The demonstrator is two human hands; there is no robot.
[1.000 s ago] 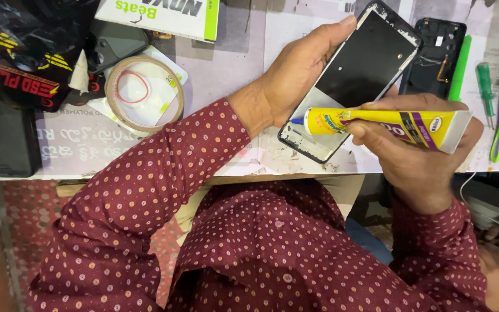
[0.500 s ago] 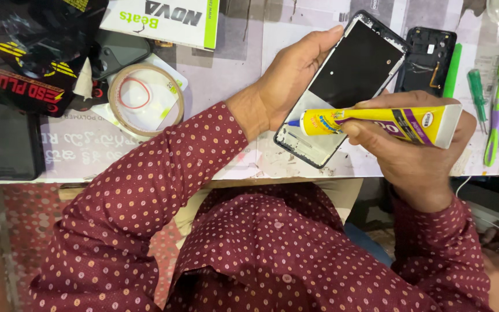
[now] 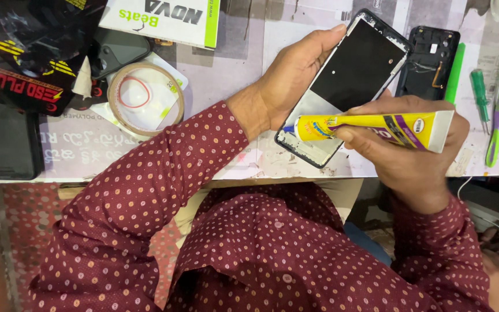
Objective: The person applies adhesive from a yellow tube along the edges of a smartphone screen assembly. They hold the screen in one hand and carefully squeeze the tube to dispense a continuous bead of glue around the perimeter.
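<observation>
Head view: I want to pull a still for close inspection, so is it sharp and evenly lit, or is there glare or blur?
Head view: even, soft light, faint shadows; phone frame, glue tube and both hands look sharp; no strong glare on the dark panel; bottom-left corner blurs into a reddish smear.

My worktable (image 3: 244, 75), covered in pale printed paper, ran across the upper half of the frame. At upper left lay a black packet (image 3: 30, 52), a white box (image 3: 163, 17) and a tape roll (image 3: 145, 98); a dark slab (image 3: 4, 141) sat at the left edge. At upper right lay a black phone back (image 3: 431, 58), a green pen (image 3: 453, 72) and screwdrivers (image 3: 495, 110).
</observation>
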